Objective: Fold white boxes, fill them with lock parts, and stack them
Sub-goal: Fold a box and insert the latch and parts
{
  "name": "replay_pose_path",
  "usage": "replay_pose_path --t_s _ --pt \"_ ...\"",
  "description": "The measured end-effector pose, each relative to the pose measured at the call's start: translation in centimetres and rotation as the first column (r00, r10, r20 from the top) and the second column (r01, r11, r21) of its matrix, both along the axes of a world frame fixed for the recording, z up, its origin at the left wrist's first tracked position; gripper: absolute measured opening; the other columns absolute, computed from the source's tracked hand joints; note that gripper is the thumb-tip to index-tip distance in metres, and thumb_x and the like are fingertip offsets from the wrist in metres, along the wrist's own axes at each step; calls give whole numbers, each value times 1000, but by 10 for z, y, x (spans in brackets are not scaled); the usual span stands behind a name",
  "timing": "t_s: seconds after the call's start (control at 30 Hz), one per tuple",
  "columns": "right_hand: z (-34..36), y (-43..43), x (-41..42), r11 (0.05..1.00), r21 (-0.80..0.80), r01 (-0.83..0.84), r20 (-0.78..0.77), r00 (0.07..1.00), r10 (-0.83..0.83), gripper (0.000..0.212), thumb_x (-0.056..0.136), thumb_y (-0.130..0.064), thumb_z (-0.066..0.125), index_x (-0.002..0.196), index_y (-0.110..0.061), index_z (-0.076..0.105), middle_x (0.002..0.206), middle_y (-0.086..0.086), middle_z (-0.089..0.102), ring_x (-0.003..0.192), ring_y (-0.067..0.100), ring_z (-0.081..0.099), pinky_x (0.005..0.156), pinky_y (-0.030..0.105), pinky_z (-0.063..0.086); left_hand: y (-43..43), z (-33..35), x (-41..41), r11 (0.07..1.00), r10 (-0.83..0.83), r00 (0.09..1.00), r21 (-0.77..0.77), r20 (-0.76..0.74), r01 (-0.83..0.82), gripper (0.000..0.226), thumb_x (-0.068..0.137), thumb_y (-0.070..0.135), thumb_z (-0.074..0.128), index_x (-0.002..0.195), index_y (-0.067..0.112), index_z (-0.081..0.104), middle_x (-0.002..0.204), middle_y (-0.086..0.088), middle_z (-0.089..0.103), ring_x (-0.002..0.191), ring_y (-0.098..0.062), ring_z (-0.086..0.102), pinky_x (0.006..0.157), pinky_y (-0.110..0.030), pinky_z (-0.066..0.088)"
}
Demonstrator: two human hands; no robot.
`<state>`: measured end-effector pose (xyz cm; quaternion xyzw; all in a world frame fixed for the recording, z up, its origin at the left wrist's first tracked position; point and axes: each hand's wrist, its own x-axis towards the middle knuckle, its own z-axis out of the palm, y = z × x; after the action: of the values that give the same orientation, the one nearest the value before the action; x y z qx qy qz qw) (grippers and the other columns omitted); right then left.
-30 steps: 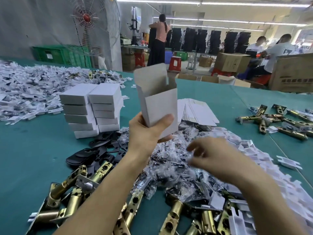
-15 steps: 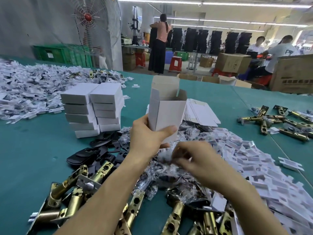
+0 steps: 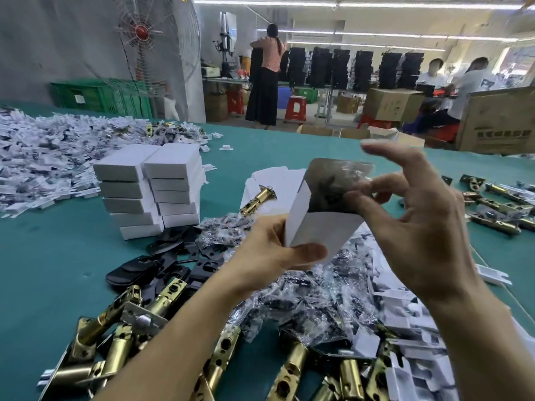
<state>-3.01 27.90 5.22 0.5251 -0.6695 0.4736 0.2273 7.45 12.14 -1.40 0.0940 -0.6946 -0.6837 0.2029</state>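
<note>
My left hand (image 3: 269, 250) grips an open white box (image 3: 318, 230) by its lower end and holds it above the table, tilted with its mouth towards my right hand. My right hand (image 3: 419, 227) pinches a clear plastic bag of small dark parts (image 3: 333, 183) at the box's mouth, with the index finger raised. The bag is partly inside the opening. A stack of closed white boxes (image 3: 150, 186) in two columns stands to the left on the green table (image 3: 43, 270).
A pile of bagged parts (image 3: 318, 299) lies under my hands. Brass latches (image 3: 115, 342) and black plates (image 3: 162, 261) lie near left. Flat box blanks (image 3: 272, 180) carry one brass latch (image 3: 257, 198). White plastic pieces (image 3: 405, 314) and more latches (image 3: 498, 204) lie right.
My right hand took a bag from the pile and lifted it to the box's mouth. My left hand tilted the box over to the right.
</note>
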Motion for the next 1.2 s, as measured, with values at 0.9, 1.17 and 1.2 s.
replay_pose_path --t_s 0.9,1.17,1.2 --pt "-22 -8 -16 952 -45 -303 456 841 289 29 75 -28 75 104 -29 69 114 -4 70 99 15 70 80 35 61 -5 0 5 975 -86 992 213 94 64 55 60 27 89 110 14 71 112 -10 75 102 -34 72 76 -52 61" --pt "-52 -22 -20 885 -276 -374 631 624 460 44 78 -13 69 120 -24 64 103 2 76 94 18 73 73 29 60 -5 -2 3 998 30 988 58 152 -39 46 65 31 86 108 27 69 104 2 77 98 -17 74 84 -40 59" --pt "-55 -23 -21 899 -243 -364 635 641 431 41 78 -14 69 118 -23 66 104 0 76 98 16 72 76 28 60 -4 -4 2 993 100 979 -73 177 -89 46 68 32 87 110 27 68 103 4 77 95 -15 74 85 -39 59"
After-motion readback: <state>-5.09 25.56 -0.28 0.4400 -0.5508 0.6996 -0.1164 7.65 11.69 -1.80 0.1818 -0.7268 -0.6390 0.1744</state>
